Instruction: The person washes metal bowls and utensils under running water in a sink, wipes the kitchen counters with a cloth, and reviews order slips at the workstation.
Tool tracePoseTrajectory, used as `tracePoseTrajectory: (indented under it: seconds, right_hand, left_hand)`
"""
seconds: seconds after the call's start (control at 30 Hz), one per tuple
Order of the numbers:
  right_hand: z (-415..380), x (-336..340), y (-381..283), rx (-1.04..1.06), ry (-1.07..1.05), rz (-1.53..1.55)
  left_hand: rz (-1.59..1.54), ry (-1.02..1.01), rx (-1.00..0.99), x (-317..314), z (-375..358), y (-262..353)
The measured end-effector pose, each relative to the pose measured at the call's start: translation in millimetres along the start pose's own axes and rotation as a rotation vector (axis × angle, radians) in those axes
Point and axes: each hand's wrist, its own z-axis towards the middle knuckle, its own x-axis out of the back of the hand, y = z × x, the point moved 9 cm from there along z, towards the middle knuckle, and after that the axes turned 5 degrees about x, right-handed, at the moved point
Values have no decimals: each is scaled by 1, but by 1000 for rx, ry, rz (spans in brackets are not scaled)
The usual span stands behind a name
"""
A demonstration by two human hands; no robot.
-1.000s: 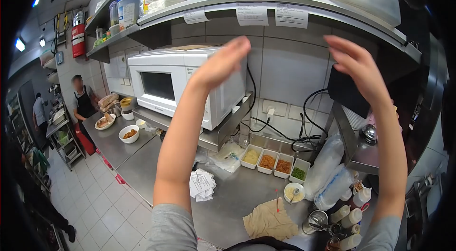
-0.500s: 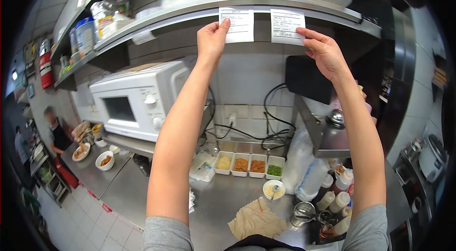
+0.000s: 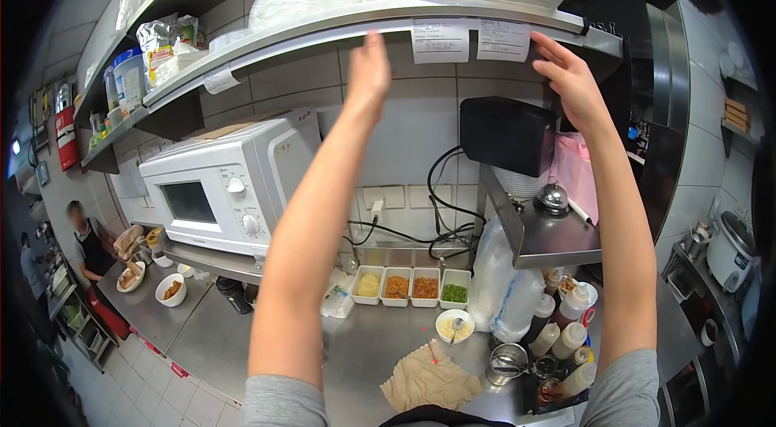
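Note:
Two printed paper order slips hang side by side from the shelf's front rail (image 3: 323,37). To the left of the left slip (image 3: 440,42), my left hand (image 3: 369,75) is raised empty, fingers stretched upward and a little blurred. My right hand (image 3: 570,79) is up at the right slip (image 3: 503,40), its fingers apart and fingertips right by the paper's right edge. Nothing shows between those fingers.
Below the shelf stand a white microwave (image 3: 202,192), a black box (image 3: 505,136) and a service bell (image 3: 552,199). On the steel counter are food tubs (image 3: 396,287), a small bowl (image 3: 455,327), a cloth (image 3: 428,378) and squeeze bottles (image 3: 572,336). A person (image 3: 87,237) stands far left.
My left hand has let go of the left slip and moved away from it. The slips now hang closer together. My right fingertips have slid off the right slip's face to its edge.

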Motion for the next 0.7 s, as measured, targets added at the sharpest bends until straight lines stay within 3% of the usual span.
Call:
tracePoseTrajectory:
  seconds: [0.03, 0.07, 0.1, 0.13, 0.17, 0.27, 0.33, 0.43, 0.47, 0.5, 0.6, 0.7]
  right_hand:
    - [-6, 6, 3, 37, -8, -14]
    - [-13, 10, 3, 74, -16, -29]
    - [-24, 8, 2, 104, -61, -67]
    - [-38, 3, 3, 51, -129, -94]
    - [-52, -4, 5, -10, -194, -111]
    - [-87, -25, 8, -142, -346, -118]
    - [-102, -36, -3, -122, -436, -237]
    - [-118, -53, -12, -45, -573, -270]
    - [-121, -57, -15, -32, -605, -265]
    - [-124, -63, -20, -17, -640, -259]
    - [-125, -82, -28, 38, -711, -194]
    - [-122, -102, -28, -44, -670, -43]
  left_hand:
    - [49, 119, -45, 40, 16, -5]
    - [-78, 368, -66, 80, -6, 12]
    - [-67, 628, -126, 138, 16, -5]
    - [-117, 782, -94, 182, 14, -6]
    - [-237, 817, 21, 209, 4, -2]
    - [-128, 966, -46, 306, 39, -4]
    - [-275, 760, -159, 361, 84, -16]
    - [-37, 458, -103, 377, 99, -27]
    - [51, 415, -53, 376, 91, -28]
    - [98, 505, -38, 369, 73, -25]
    - [-94, 174, 9, 293, 25, -8]
    - [-30, -158, -156, 187, -42, 14]
